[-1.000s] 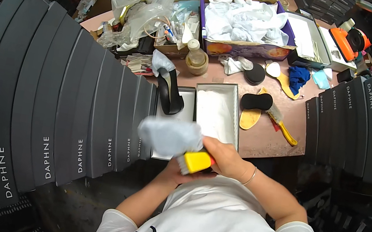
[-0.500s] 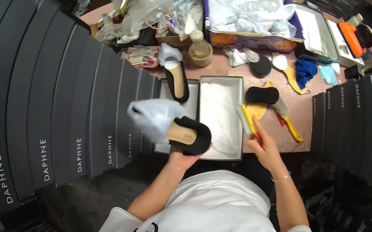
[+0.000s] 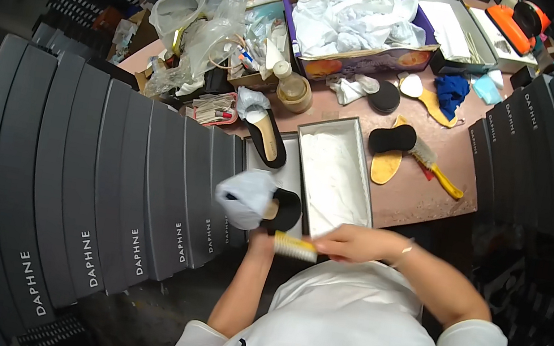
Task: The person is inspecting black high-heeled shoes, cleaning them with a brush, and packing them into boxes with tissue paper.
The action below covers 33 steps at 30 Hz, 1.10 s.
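From beneath, my left hand (image 3: 263, 239) grips a black shoe (image 3: 287, 211) with a beige insole. Pale bluish-white wrapping (image 3: 243, 198) covers the shoe's other end. My right hand (image 3: 351, 244) is closed on a yellow brush (image 3: 295, 246) with pale bristles, held beside the shoe's black end. Motion blurs the brush, and I cannot tell whether it touches the shoe. Ahead, a second black shoe (image 3: 269, 141) with similar wrapping lies across the edge of a grey box lid (image 3: 258, 154). To its right stands an open shoe box (image 3: 366, 201) lined with white paper.
Stacked dark shoe boxes rise at left (image 3: 121, 184) and right (image 3: 528, 142). Another yellow-handled brush (image 3: 443, 180) and a black sponge (image 3: 392, 139) lie on the pinkish table (image 3: 424, 216). A glue jar (image 3: 295, 93) and a purple carton (image 3: 353, 66) of white wrapping stand farther back.
My right hand has swung the brush left and nearer my body, over to the held shoe. The left hand has turned the shoe and drawn it slightly closer. The view has shifted.
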Each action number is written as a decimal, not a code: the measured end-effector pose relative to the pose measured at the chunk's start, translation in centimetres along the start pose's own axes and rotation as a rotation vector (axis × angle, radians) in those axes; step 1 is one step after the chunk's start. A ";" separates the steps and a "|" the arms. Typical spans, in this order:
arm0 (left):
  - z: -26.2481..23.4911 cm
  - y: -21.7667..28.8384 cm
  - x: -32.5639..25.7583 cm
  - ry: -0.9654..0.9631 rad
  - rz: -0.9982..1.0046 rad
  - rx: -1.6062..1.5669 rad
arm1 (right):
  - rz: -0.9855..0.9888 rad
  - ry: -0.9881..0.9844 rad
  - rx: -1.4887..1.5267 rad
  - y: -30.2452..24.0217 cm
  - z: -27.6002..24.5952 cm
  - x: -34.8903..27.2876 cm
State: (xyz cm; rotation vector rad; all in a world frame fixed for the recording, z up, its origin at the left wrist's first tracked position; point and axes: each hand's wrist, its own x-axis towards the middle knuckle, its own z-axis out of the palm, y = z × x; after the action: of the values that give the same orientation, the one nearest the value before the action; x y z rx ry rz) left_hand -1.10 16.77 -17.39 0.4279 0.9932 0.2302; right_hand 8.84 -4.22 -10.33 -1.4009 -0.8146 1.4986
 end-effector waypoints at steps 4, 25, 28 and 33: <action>-1.7 -2.2 3.2 -0.297 0.055 -0.085 | -0.009 0.643 -0.928 0.9 1.3 2.6; 9.1 -7.1 2.9 -0.014 -0.218 -0.051 | -0.073 1.147 -0.912 2.3 -12.1 -8.5; 12.4 -10.6 -1.2 -0.302 -0.199 0.424 | -0.439 0.953 -0.544 2.6 -7.8 -3.9; 7.1 -9.4 4.2 -0.644 0.542 1.629 | -0.168 1.095 -0.424 5.9 -10.4 -10.4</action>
State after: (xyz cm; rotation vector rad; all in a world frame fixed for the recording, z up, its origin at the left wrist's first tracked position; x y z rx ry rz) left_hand 7.11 8.29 -21.46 2.1094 0.1932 -0.3004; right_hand 17.52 -17.12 -13.10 -2.0665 -0.5055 0.2658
